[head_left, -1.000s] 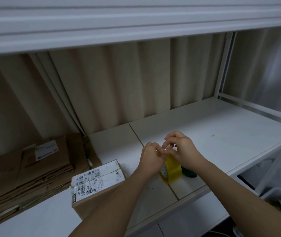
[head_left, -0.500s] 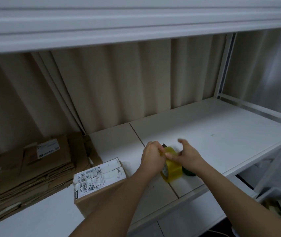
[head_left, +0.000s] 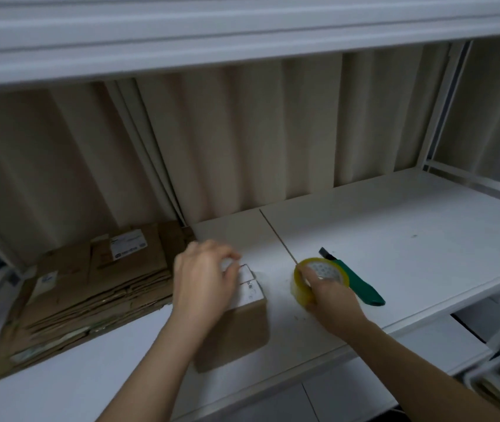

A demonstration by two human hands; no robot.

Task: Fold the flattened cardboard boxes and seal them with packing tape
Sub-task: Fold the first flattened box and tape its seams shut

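While the left hand [head_left: 204,281] lies with bent fingers over the folded box [head_left: 236,324] at frame centre, hiding its top, the right hand [head_left: 332,295] grips the tape roll [head_left: 318,277]; motion blur hides finer contact.

My tape roll [head_left: 318,280] is glossy yellow plastic, my box [head_left: 236,330] matt brown cardboard with white paper labels, on a smooth white shelf [head_left: 395,239].

Left: I see flattened boxes [head_left: 96,287] stacked on shelf [head_left: 395,239].
Middle: folded box [head_left: 239,327].
Right: tape roll [head_left: 303,289], cutter [head_left: 361,284] behind.
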